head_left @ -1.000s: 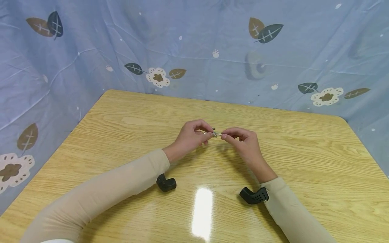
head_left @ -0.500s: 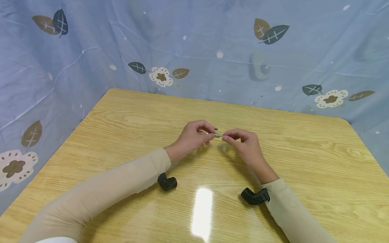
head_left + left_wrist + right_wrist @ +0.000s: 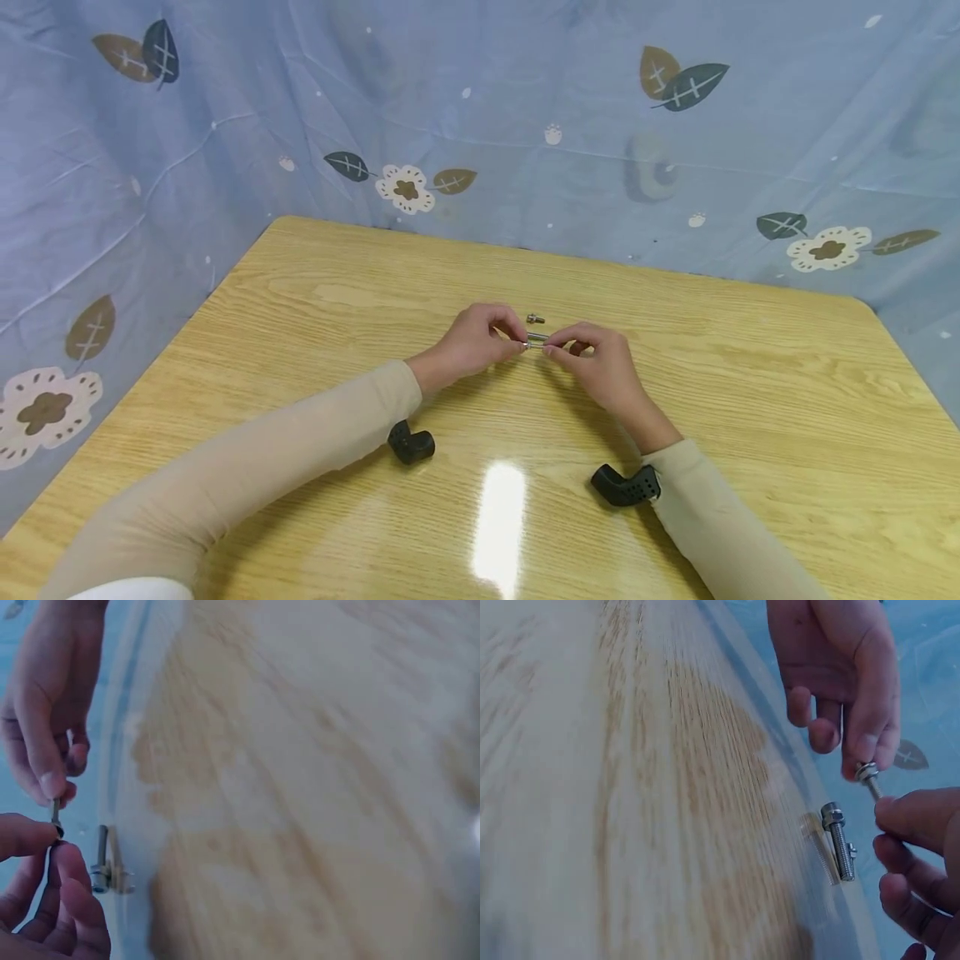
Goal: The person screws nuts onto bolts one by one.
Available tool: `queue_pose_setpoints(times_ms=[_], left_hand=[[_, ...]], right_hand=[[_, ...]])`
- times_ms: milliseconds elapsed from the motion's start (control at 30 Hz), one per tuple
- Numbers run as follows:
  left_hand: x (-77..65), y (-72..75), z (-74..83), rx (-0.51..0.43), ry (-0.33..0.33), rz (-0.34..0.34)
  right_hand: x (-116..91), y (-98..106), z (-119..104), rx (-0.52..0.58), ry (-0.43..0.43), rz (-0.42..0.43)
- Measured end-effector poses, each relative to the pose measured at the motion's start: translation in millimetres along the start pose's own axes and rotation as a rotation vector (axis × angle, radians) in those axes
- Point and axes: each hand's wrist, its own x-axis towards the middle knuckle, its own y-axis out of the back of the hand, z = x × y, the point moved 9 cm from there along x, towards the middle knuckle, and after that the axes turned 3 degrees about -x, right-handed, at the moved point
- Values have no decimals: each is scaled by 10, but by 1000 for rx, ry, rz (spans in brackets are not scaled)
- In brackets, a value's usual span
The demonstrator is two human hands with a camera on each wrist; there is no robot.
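My left hand (image 3: 480, 340) pinches the collar end of a small silver bolt (image 3: 874, 787) between thumb and fingertips. From the other side, my right hand (image 3: 600, 362) pinches the same bolt's thin shank. It spans the short gap between the fingertips, and in the right wrist view a ring like a nut or washer shows at the left fingertips. Just beyond the hands lies a longer threaded bolt (image 3: 840, 844) with a nut near its head. A shorter bolt (image 3: 536, 319) rests farther back, mostly hidden behind the longer one in the right wrist view.
The wood-grain table (image 3: 337, 325) has a bright light reflection near its front. A blue patterned cloth (image 3: 510, 125) hangs along the back and left side. Black wrist mounts (image 3: 628, 486) stick out from both beige sleeves.
Both hands have come slightly toward the front with the small bolt. Two bolts on the table, earlier mostly covered by the fingers, now show beyond them.
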Motion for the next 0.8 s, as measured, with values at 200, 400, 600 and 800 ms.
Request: queue_pose_setpoints(times_ms=[200, 400, 600, 800], left_hand=[[33, -30, -78, 51, 17, -6], [62, -42, -100, 101, -5, 5], [82, -62, -49, 173, -11, 2], [89, -83, -11, 205, -15, -2]], right_hand=[[29, -67, 20, -33, -36, -41], [64, -119, 65, -64, -57, -63], [82, -118, 92, -100, -69, -67], [92, -150, 122, -109, -87, -92]])
